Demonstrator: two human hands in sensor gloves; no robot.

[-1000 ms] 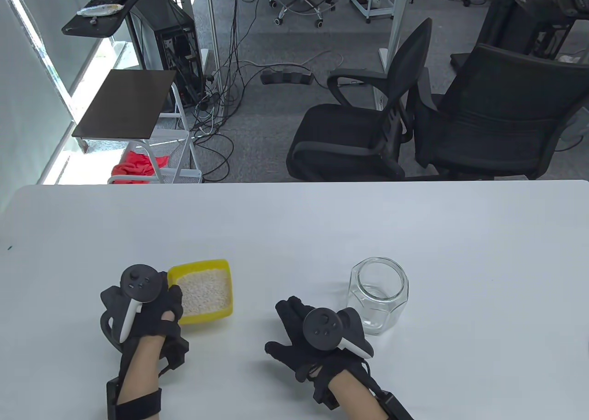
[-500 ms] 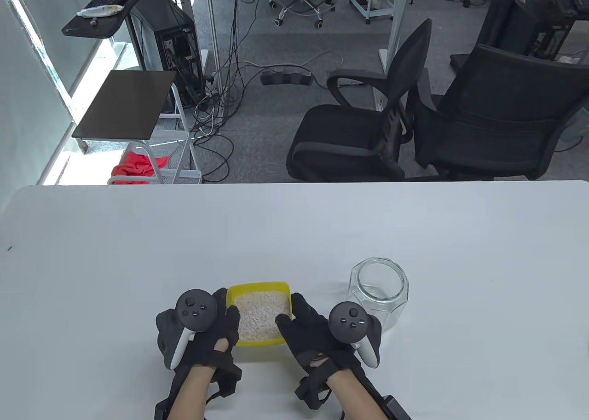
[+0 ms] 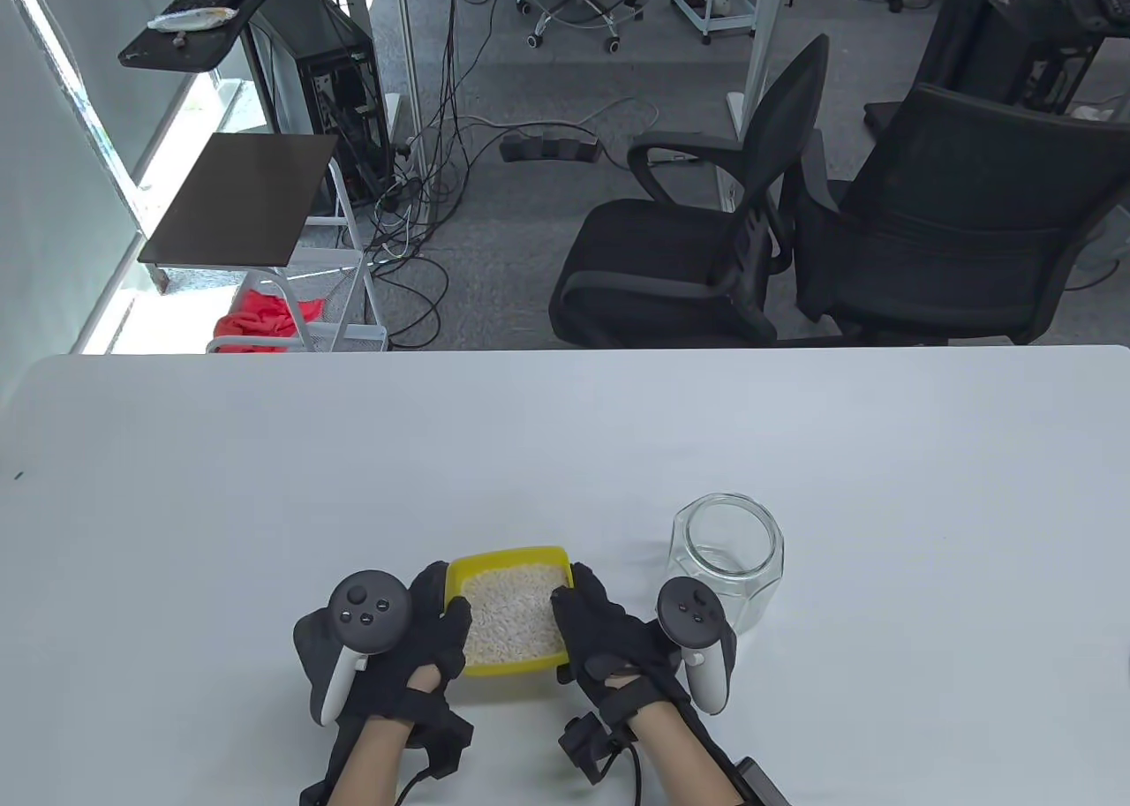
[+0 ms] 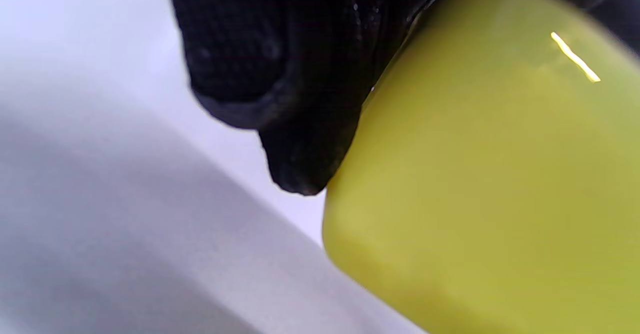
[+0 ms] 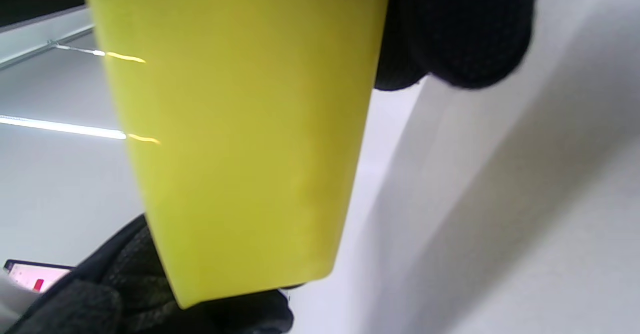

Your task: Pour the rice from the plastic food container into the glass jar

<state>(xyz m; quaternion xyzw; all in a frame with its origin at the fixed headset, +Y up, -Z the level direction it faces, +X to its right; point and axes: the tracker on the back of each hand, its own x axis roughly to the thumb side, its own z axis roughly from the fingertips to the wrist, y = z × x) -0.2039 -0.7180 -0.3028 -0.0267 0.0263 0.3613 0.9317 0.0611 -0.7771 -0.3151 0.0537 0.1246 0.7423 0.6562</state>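
both hands (image 3: 415,643) (image 3: 613,643) grip the yellow square plastic container (image 3: 510,561) of rice (image 3: 514,613)
clear faceted glass jar (image 3: 728,563) stands just right of the right hand's grip.

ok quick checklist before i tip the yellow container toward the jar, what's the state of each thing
1. Left hand grips the yellow plastic food container: ok.
2. Right hand grips its other side: ok.
3. White rice inside, none visible on the white table: ok.
4. Clear glass jar upright, mouth open, no lid: ok.
5. Container above the jar mouth: not ok, it sits left of the jar.
6. Container lifted off the table: cannot tell.
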